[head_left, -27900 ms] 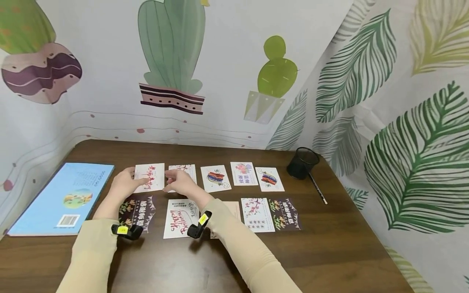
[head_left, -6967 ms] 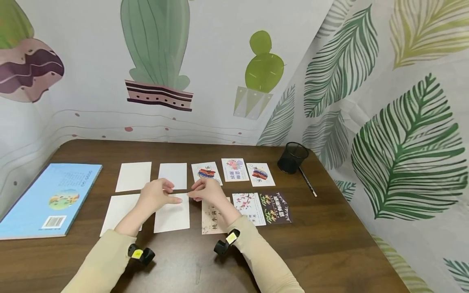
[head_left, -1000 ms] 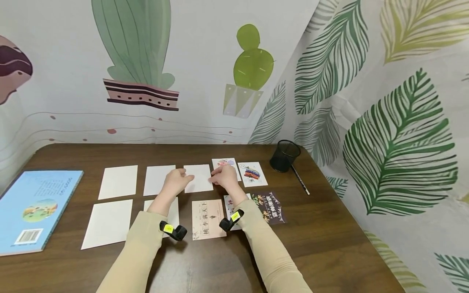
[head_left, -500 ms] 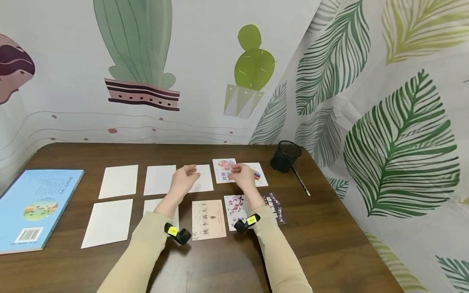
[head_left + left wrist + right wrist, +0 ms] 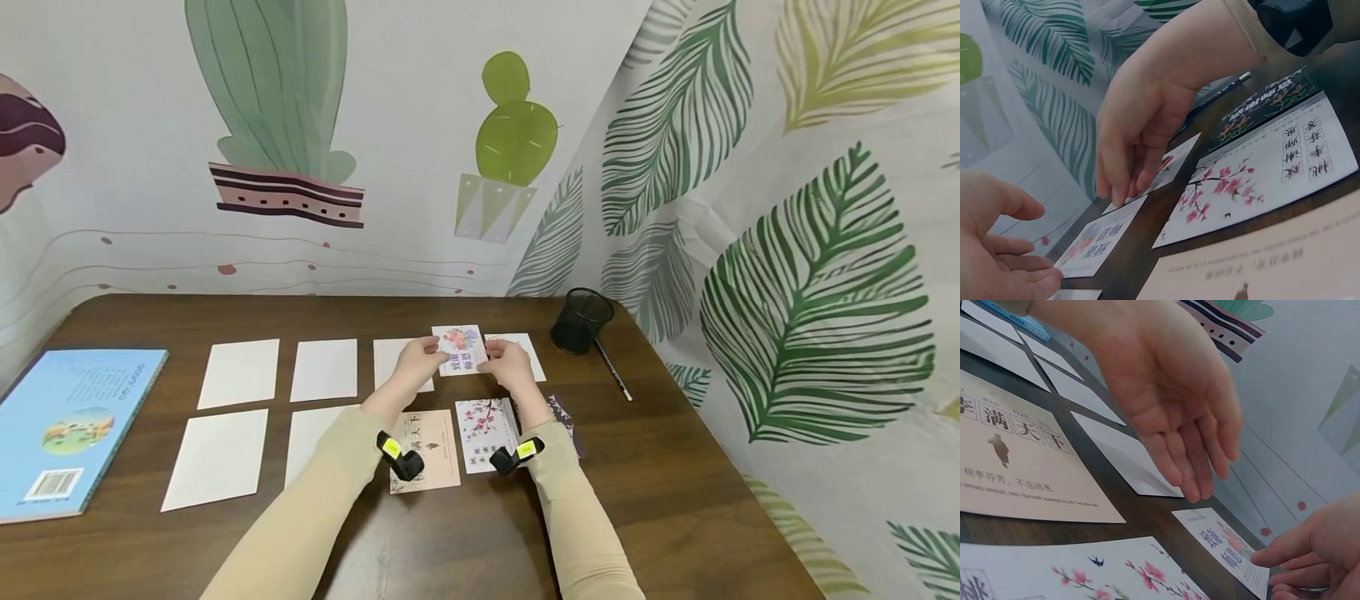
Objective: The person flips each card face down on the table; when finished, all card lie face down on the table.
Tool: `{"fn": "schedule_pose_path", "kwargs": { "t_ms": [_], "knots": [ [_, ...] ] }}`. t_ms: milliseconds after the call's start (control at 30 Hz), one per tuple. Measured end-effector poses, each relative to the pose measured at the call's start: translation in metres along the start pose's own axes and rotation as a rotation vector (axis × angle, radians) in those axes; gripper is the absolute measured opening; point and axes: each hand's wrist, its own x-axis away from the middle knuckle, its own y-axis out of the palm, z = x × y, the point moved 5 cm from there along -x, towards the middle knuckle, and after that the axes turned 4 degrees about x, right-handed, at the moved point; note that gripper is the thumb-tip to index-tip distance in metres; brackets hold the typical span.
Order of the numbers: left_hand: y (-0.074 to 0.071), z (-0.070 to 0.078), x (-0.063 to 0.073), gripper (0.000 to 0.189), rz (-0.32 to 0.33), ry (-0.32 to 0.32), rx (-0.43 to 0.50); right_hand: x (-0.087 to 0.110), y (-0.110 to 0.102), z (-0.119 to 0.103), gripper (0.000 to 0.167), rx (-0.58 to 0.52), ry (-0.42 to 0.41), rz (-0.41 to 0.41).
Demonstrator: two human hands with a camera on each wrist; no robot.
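Observation:
Both hands flank a white greeting card printed with flowers and Chinese characters, lying in the back row. My left hand reaches to its left edge, fingers extended and fingertips right at the card in the left wrist view. On the other side is my right hand; in the right wrist view its thumb overlaps the printed face and its straight fingers lie beside the edge. The right hand partly covers another printed card. In the front row lie a pink card, a blossom card and a dark card.
Several cards with blank white faces, such as a back-row card and a front-row card, lie at left. A blue book lies beyond them. A black mesh pen holder and a pencil are at the back right.
Several printed cards at left now show blank faces, lately the third back-row one. From that card both hands have moved right to the flower card, the left hand closing in on its left edge.

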Motion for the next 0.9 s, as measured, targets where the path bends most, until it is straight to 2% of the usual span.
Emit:
{"fn": "schedule_pose_path", "kwargs": {
  "t_ms": [300, 533, 667, 733, 900],
  "knots": [
    [0.008, -0.002, -0.006, 0.058, -0.003, -0.031, -0.055, 0.001, 0.002, 0.002, 0.054, -0.047, 0.031, -0.037],
    [0.010, -0.003, -0.007, 0.058, -0.022, -0.028, -0.081, -0.001, 0.002, 0.001, 0.050, -0.021, 0.014, -0.038],
    [0.011, -0.004, -0.007, 0.058, -0.031, -0.029, -0.082, -0.003, -0.001, 0.001, 0.046, -0.035, -0.008, -0.009],
    [0.011, -0.004, -0.007, 0.059, -0.033, -0.024, -0.091, -0.005, -0.004, 0.002, 0.043, -0.082, -0.020, 0.018],
    [0.012, -0.003, -0.008, 0.058, -0.021, -0.007, -0.121, -0.011, -0.004, 0.003, 0.044, -0.315, -0.033, 0.036]
  ]
}}
